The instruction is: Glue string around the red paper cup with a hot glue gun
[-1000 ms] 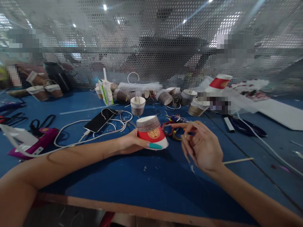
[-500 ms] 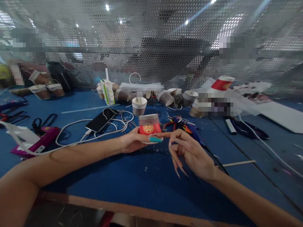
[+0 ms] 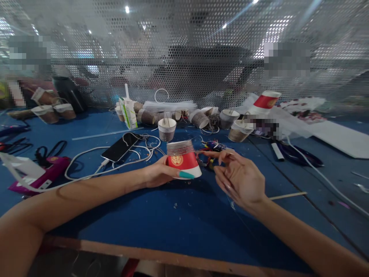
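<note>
My left hand (image 3: 158,172) grips a red and white paper cup (image 3: 184,161) with a gold emblem. The cup's wide end faces down and tilts slightly to the right; greyish cord or wire is wound in rows round its narrower upper part. A teal thumbnail lies across the lower white band. To the right of the cup, my right hand (image 3: 241,179) is open with its fingers stretched out and palm partly showing. Its index finger points toward the cup's side; whether it touches is unclear. Behind the cup stands a wrapped paper cup (image 3: 166,130).
A phone (image 3: 121,148) with a white cable lies left, near a purple glue gun (image 3: 54,171). Pliers (image 3: 216,146) lie behind my right hand. Several wrapped cups, a carton (image 3: 128,113) and another red cup (image 3: 266,102) line the back by the perforated metal screen (image 3: 184,57).
The cup has turned in my left hand, so its emblem now sits further left. My right hand has drawn away to the right and its curled fingers have straightened.
</note>
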Motion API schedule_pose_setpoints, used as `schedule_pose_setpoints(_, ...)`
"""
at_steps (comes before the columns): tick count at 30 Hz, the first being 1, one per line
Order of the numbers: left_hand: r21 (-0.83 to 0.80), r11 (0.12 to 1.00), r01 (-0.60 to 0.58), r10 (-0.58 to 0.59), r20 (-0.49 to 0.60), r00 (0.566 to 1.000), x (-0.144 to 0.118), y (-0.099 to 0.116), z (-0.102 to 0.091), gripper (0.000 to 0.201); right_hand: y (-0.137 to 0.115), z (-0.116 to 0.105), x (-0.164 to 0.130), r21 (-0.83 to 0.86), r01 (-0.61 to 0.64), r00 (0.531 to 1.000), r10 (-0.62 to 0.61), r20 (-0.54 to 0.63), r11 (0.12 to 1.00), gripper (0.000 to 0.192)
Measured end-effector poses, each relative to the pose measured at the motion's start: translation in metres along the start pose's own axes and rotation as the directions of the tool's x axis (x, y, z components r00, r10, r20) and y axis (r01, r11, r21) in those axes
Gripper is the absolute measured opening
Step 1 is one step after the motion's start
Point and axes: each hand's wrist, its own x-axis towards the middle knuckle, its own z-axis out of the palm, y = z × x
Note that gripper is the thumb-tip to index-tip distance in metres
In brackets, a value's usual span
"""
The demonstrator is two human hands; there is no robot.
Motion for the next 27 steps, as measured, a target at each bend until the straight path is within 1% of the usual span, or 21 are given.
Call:
schedule_pose_setpoints(1,0.003,1.000,-0.006,0.006,-0.003,1.000,0.000,0.000,0.000,0.056,0.000,-0.001,0.000,0.004,0.021,1.000,-0.021,-0.012,1.000,0.028)
schedule_pose_setpoints(3,0.005,1.000,-0.019,0.019,-0.007,1.000,0.000,0.000,0.000,0.056,0.000,0.000,-0.002,-0.005,0.033,0.999,-0.032,0.038,0.999,0.034)
schedule_pose_setpoints(5,0.000,1.000,-0.026,0.026,0.010,1.000,0.001,0.000,-0.002,0.056,0.001,0.001,-0.005,-0.036,0.002,0.989,0.003,0.150,0.999,0.036)
schedule_pose_setpoints(7,-0.022,0.999,-0.028,0.029,0.031,0.999,0.001,-0.001,-0.004,0.058,0.006,0.003,-0.008,-0.095,-0.037,0.966,0.060,0.251,0.995,0.033)
schedule_pose_setpoints(9,-0.050,0.998,-0.039,0.040,0.015,0.999,0.002,-0.003,-0.006,0.059,0.011,0.005,-0.011,-0.154,-0.057,0.946,0.103,0.309,0.986,0.029)
schedule_pose_setpoints(11,-0.059,0.997,-0.059,0.057,-0.023,0.998,0.003,-0.004,-0.006,0.058,0.016,0.003,-0.012,-0.199,-0.050,0.934,0.116,0.337,0.979,0.030)
schedule_pose_setpoints(13,-0.032,0.997,-0.067,0.066,-0.040,0.997,0.003,-0.004,-0.006,0.056,0.016,-0.004,-0.010,-0.240,0.019,0.942,0.063,0.330,0.971,0.032)
schedule_pose_setpoints(14,-0.019,0.998,-0.066,0.065,-0.033,0.997,0.003,-0.003,-0.006,0.055,0.014,-0.009,-0.008,-0.282,0.090,0.955,-0.002,0.297,0.955,0.033)
schedule_pose_setpoints(15,-0.009,0.998,-0.063,0.062,-0.018,0.998,0.003,-0.002,-0.006,0.056,0.011,-0.016,-0.004,-0.354,0.185,0.964,-0.100,0.245,0.917,0.035)
schedule_pose_setpoints(16,-0.002,0.999,-0.055,0.055,0.006,0.998,0.002,-0.002,-0.007,0.057,0.007,-0.023,0.001,-0.463,0.265,0.963,-0.204,0.178,0.846,0.036)
schedule_pose_setpoints(17,0.007,0.999,-0.041,0.041,0.040,0.998,0.001,-0.001,-0.007,0.059,0.002,-0.029,0.007,-0.610,0.345,0.926,-0.364,0.099,0.713,0.037)
schedule_pose_setpoints(18,0.024,0.999,-0.029,0.027,0.078,0.997,0.000,0.000,-0.007,0.060,-0.003,-0.035,0.014,-0.787,0.340,0.868,-0.495,0.051,0.515,0.039)
schedule_pose_setpoints(19,0.051,0.998,-0.021,0.015,0.113,0.993,-0.001,0.000,-0.007,0.061,-0.008,-0.039,0.020,-0.928,0.208,0.851,-0.525,0.016,0.308,0.041)
schedule_pose_setpoints(20,0.087,0.996,-0.025,0.014,0.133,0.991,-0.002,0.001,-0.006,0.061,-0.012,-0.042,0.025,-0.991,0.034,0.857,-0.513,-0.039,0.133,0.041)
schedule_pose_setpoints(21,0.123,0.991,-0.049,0.033,0.126,0.991,-0.002,0.000,-0.004,0.063,-0.014,-0.044,0.029,-0.992,-0.123,0.869,-0.482,-0.111,0.007,0.046)
schedule_pose_setpoints(22,0.152,0.985,-0.086,0.072,0.092,0.993,-0.001,-0.001,-0.003,0.065,-0.015,-0.045,0.032,-0.964,-0.248,0.882,-0.433,-0.186,-0.092,0.056)
schedule_pose_setpoints(23,0.170,0.977,-0.132,0.128,0.034,0.991,0.000,-0.002,-0.001,0.068,-0.014,-0.046,0.033,-0.932,-0.329,0.890,-0.380,-0.252,-0.153,0.069)
schedule_pose_setpoints(24,0.179,0.969,-0.169,0.177,-0.032,0.984,0.001,-0.003,0.000,0.071,-0.012,-0.048,0.033,-0.908,-0.375,0.895,-0.328,-0.303,-0.185,0.081)
schedule_pose_setpoints(25,0.181,0.965,-0.189,0.208,-0.087,0.974,0.003,-0.004,0.000,0.073,-0.009,-0.051,0.033,-0.902,-0.389,0.900,-0.287,-0.329,-0.186,0.090)
schedule_pose_setpoints(26,0.179,0.964,-0.195,0.219,-0.126,0.967,0.004,-0.004,0.000,0.074,-0.005,-0.055,0.033,-0.922,-0.361,0.914,-0.251,-0.319,-0.140,0.093)
schedule_pose_setpoints(27,0.173,0.968,-0.183,0.209,-0.145,0.967,0.006,-0.005,0.000,0.073,-0.002,-0.059,0.034,-0.940,-0.328,0.927,-0.225,-0.301,-0.093,0.092)
